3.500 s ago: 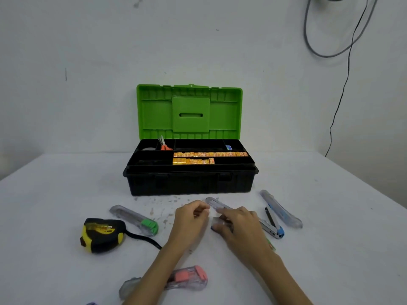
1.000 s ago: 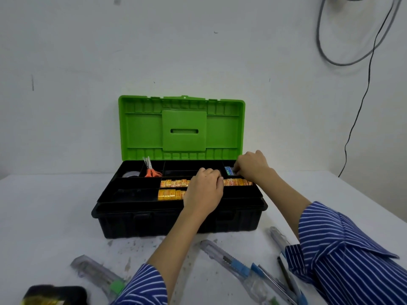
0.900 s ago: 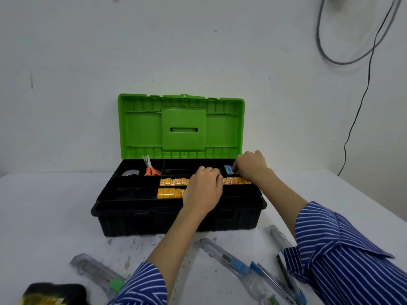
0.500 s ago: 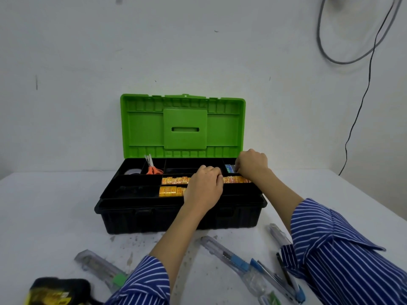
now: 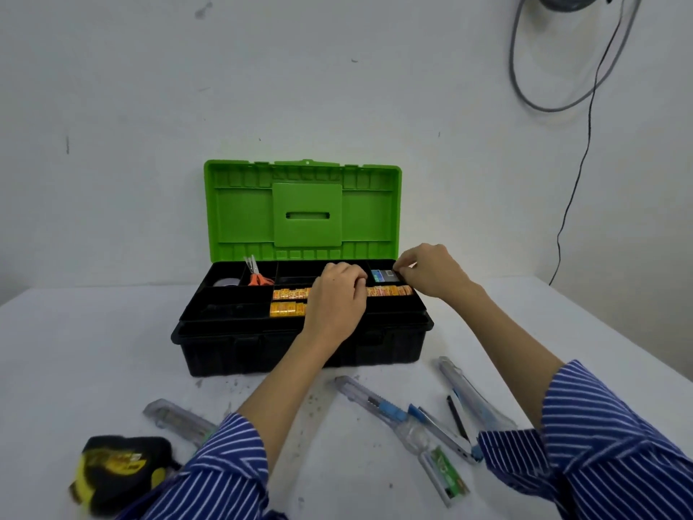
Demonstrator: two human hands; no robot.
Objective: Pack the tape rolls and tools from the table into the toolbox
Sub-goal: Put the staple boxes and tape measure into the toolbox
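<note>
At the surface's (image 5: 75, 350) near left corner lies a yellow and black tape measure (image 5: 120, 471), blurred, and just right of it a clear utility knife with a green slider (image 5: 176, 422), partly hidden under the left striped sleeve (image 5: 221, 478). Toward the surface's far edge, near its middle, stands the toolbox (image 5: 300, 347), its green lid (image 5: 303, 212) upright. In the tray's far left compartments sit a grey tape roll (image 5: 226, 282) and orange-handled scissors (image 5: 258, 275). Two rows of yellow-orange tape rolls (image 5: 287, 302) fill the long compartments in the tray's middle. The left hand (image 5: 337, 302) lies over those rows, its grip curled down; what the fingers hold, if anything, cannot be told. The right hand (image 5: 431, 272) is at the tray's far right corner, its grip pinched together at the edge of a small blue-labelled box (image 5: 382, 275). On the surface in front of the toolbox, toward the near right, lie more clear utility knives, one with a blue slider (image 5: 371, 401), one with a green label (image 5: 442, 471) and another (image 5: 472, 395) beside the right sleeve (image 5: 600, 444).
</note>
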